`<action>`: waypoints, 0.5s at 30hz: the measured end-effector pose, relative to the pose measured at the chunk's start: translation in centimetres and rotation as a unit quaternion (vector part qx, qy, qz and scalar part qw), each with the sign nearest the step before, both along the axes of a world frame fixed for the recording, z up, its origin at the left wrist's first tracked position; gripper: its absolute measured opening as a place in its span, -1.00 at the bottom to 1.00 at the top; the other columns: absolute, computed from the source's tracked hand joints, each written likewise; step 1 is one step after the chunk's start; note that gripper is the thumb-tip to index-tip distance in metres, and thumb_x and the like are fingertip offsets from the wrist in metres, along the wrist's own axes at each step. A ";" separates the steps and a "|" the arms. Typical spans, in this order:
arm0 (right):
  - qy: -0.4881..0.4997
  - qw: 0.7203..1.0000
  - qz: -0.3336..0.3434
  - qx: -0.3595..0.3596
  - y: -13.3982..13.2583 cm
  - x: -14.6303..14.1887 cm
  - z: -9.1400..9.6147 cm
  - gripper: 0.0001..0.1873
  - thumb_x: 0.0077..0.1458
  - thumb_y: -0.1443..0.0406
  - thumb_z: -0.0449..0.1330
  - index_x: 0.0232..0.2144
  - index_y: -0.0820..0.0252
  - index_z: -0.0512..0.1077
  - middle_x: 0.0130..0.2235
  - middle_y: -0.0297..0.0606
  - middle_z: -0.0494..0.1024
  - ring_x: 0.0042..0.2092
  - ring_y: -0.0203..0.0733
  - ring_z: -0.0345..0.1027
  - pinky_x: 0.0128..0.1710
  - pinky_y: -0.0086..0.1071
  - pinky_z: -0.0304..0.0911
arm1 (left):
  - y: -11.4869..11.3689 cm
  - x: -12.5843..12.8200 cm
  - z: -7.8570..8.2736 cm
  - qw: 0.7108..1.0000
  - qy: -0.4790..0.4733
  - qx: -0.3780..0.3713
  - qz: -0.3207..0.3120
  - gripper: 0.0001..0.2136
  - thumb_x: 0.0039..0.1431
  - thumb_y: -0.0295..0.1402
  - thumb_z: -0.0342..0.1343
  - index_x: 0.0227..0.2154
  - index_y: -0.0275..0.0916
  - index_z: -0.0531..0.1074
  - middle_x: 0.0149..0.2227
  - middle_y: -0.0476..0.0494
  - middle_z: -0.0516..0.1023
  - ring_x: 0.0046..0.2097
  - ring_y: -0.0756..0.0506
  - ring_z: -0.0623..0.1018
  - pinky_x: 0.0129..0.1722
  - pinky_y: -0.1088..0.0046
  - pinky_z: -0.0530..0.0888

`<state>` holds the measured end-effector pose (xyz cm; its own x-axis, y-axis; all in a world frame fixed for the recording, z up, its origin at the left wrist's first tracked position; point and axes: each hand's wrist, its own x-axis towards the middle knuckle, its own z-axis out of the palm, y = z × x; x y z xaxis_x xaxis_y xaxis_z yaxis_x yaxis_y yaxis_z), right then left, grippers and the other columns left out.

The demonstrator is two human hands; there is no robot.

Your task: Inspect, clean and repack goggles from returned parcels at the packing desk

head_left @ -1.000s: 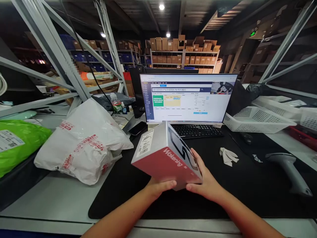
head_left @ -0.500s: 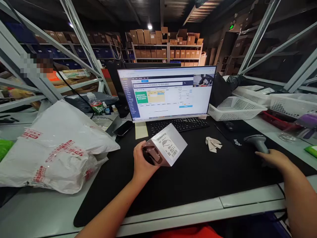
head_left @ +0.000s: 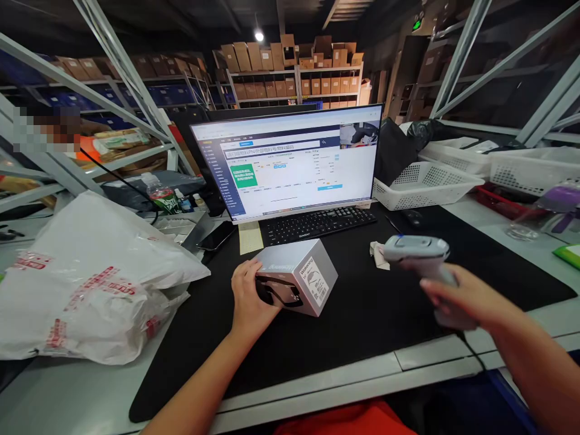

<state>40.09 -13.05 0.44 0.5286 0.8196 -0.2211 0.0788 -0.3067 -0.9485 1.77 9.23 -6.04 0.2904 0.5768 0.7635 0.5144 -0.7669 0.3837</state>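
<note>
The grey box (head_left: 296, 275) sits on the black desk mat (head_left: 362, 320), near the middle, with its labelled end face turned to the right and toward the camera. The left hand (head_left: 248, 299) grips the box's left end, thumb on top and fingers wrapped over the printed side. To the right, the right hand (head_left: 462, 299) is clenched around the handle of a white barcode scanner (head_left: 419, 251), lifted clear of the mat. The scanner's head points left toward the box, and a gap shows between them. Just behind the scanner head lies a crumpled cloth (head_left: 376, 254). Farther back come the black keyboard (head_left: 317, 222) and the lit monitor (head_left: 285, 163), with a yellow note (head_left: 250, 237) and a dark phone (head_left: 216, 235) at the keyboard's left. A big white plastic bag (head_left: 90, 272) slumps on the left. A white basket (head_left: 421, 184) stands far right.
</note>
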 end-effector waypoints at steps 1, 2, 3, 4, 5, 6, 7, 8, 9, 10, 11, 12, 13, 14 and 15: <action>0.008 0.999 0.033 -0.017 -0.4 -2.6 0.3 -0.56 -0.10 -0.02 0.42 -0.41 0.18 0.42 -0.60 -0.41 0.38 -0.65 -0.37 0.17 -0.68 -0.48 0.08 | 0.1 0.0 0.0 1.000 0.005 0.009 0.003 -0.32 -0.10 -0.40 0.29 0.13 -0.17 0.20 0.15 -0.37 0.33 0.23 -0.40 0.33 0.26 -0.08 0.28; 0.020 0.997 0.061 -0.045 -0.8 -5.0 0.6 -0.52 -0.09 -0.06 0.40 -0.33 0.15 0.41 -0.63 -0.46 0.34 -0.69 -0.38 0.09 -0.74 -0.51 -0.05 | 0.1 -0.1 0.0 1.000 0.007 0.016 0.007 -0.32 -0.10 -0.40 0.28 0.14 -0.18 0.20 0.15 -0.38 0.33 0.23 -0.40 0.33 0.26 -0.09 0.28; 0.027 0.994 0.081 -0.066 -1.2 -7.1 0.8 -0.49 -0.10 -0.07 0.40 -0.28 0.14 0.40 -0.64 -0.51 0.29 -0.69 -0.40 0.06 -0.74 -0.53 -0.11 | 0.2 -0.1 0.0 1.000 0.009 0.019 0.010 -0.32 -0.10 -0.41 0.28 0.15 -0.19 0.20 0.15 -0.39 0.33 0.23 -0.41 0.33 0.26 -0.09 0.28; 0.022 0.993 0.092 -0.077 -1.5 -8.6 1.1 -0.47 -0.09 -0.07 0.40 -0.23 0.14 0.39 -0.64 -0.52 0.28 -0.68 -0.40 0.05 -0.73 -0.55 -0.13 | 0.2 -0.1 0.0 1.000 0.011 0.022 0.013 -0.31 -0.10 -0.41 0.28 0.15 -0.20 0.20 0.15 -0.39 0.33 0.23 -0.41 0.33 0.25 -0.10 0.29; 0.018 0.990 0.108 -0.089 -1.8 -9.8 1.4 -0.44 -0.10 -0.07 0.40 -0.19 0.14 0.38 -0.63 -0.52 0.28 -0.66 -0.39 0.07 -0.72 -0.55 -0.11 | 0.3 -0.1 0.0 0.999 0.013 0.025 0.017 -0.31 -0.09 -0.42 0.27 0.16 -0.20 0.20 0.15 -0.39 0.34 0.22 -0.41 0.34 0.25 -0.10 0.30; 0.014 0.988 0.123 -0.095 -2.0 -10.4 1.5 -0.41 -0.10 -0.07 0.40 -0.15 0.15 0.38 -0.61 -0.50 0.30 -0.63 -0.38 0.11 -0.71 -0.54 -0.06 | 0.3 -0.1 0.0 0.999 0.016 0.031 0.020 -0.32 -0.08 -0.42 0.26 0.17 -0.21 0.19 0.15 -0.39 0.34 0.22 -0.40 0.34 0.24 -0.09 0.31; 0.011 0.986 0.134 -0.095 -2.2 -10.8 1.7 -0.37 -0.09 -0.08 0.40 -0.11 0.17 0.38 -0.58 -0.48 0.33 -0.61 -0.37 0.14 -0.68 -0.53 -0.01 | 0.3 -0.2 0.0 0.999 0.018 0.039 0.024 -0.32 -0.06 -0.42 0.26 0.17 -0.22 0.19 0.14 -0.39 0.34 0.21 -0.39 0.35 0.23 -0.08 0.32; 0.010 0.986 0.141 -0.092 -2.3 -10.9 1.7 -0.34 -0.09 -0.09 0.39 -0.08 0.18 0.37 -0.56 -0.46 0.34 -0.59 -0.36 0.15 -0.66 -0.51 0.03 | 0.4 -0.2 0.0 0.998 0.022 0.048 0.028 -0.33 -0.05 -0.42 0.25 0.17 -0.23 0.19 0.14 -0.38 0.35 0.21 -0.39 0.35 0.23 -0.08 0.33; 0.009 0.986 0.143 -0.088 -2.5 -10.9 1.7 -0.32 -0.09 -0.10 0.38 -0.06 0.20 0.37 -0.54 -0.45 0.35 -0.57 -0.36 0.16 -0.63 -0.50 0.05 | 0.4 -0.2 0.0 0.998 0.026 0.057 0.031 -0.34 -0.03 -0.42 0.25 0.18 -0.24 0.20 0.14 -0.39 0.35 0.21 -0.39 0.36 0.22 -0.08 0.34; 0.006 0.987 0.138 -0.081 -2.7 -10.9 1.6 -0.30 -0.08 -0.11 0.38 -0.05 0.22 0.38 -0.52 -0.44 0.36 -0.55 -0.36 0.16 -0.62 -0.49 0.05 | 0.4 -0.2 -0.1 0.997 0.029 0.065 0.033 -0.35 -0.03 -0.42 0.25 0.17 -0.25 0.20 0.14 -0.39 0.35 0.21 -0.39 0.36 0.22 -0.09 0.34; 0.001 0.989 0.128 -0.074 -2.9 -10.9 1.4 -0.29 -0.08 -0.12 0.37 -0.05 0.23 0.38 -0.52 -0.43 0.36 -0.55 -0.36 0.16 -0.60 -0.49 0.04 | 0.4 -0.3 -0.1 0.996 0.031 0.071 0.033 -0.35 -0.02 -0.43 0.24 0.17 -0.26 0.21 0.14 -0.39 0.35 0.21 -0.39 0.36 0.23 -0.09 0.34; -0.003 0.990 0.118 -0.070 -3.1 -10.9 1.3 -0.28 -0.10 -0.14 0.37 -0.06 0.24 0.38 -0.52 -0.42 0.36 -0.54 -0.37 0.15 -0.60 -0.49 0.02 | 0.3 -0.3 -0.1 0.996 0.033 0.073 0.033 -0.36 -0.02 -0.44 0.24 0.17 -0.26 0.21 0.14 -0.39 0.34 0.22 -0.39 0.35 0.23 -0.09 0.34; -0.005 0.991 0.112 -0.071 -3.2 -10.9 1.1 -0.27 -0.11 -0.16 0.37 -0.08 0.24 0.38 -0.54 -0.42 0.36 -0.55 -0.37 0.14 -0.60 -0.49 0.00 | 0.3 -0.3 -0.2 0.996 0.035 0.075 0.032 -0.37 -0.02 -0.45 0.23 0.16 -0.26 0.21 0.13 -0.39 0.34 0.22 -0.39 0.35 0.23 -0.09 0.34; -0.003 0.991 0.106 -0.075 -3.4 -10.9 0.9 -0.26 -0.12 -0.18 0.37 -0.10 0.23 0.37 -0.56 -0.43 0.35 -0.57 -0.38 0.12 -0.60 -0.49 -0.02 | 0.3 -0.3 -0.2 0.996 0.037 0.074 0.032 -0.38 -0.01 -0.46 0.22 0.16 -0.26 0.21 0.14 -0.39 0.33 0.22 -0.39 0.34 0.23 -0.10 0.35; 0.001 0.992 0.100 -0.081 -3.5 -10.7 0.8 -0.26 -0.12 -0.21 0.35 -0.12 0.22 0.37 -0.59 -0.45 0.33 -0.59 -0.39 0.08 -0.61 -0.50 -0.06 | 0.3 -0.4 -0.2 0.996 0.040 0.073 0.031 -0.38 0.00 -0.46 0.21 0.16 -0.26 0.21 0.14 -0.39 0.33 0.23 -0.39 0.34 0.24 -0.10 0.34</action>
<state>29.39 -16.55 1.21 0.3577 0.8622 -0.3587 0.1518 -0.4327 -0.8887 1.42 9.52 -6.27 0.3204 0.4797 0.8168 0.5875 -0.7770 0.2259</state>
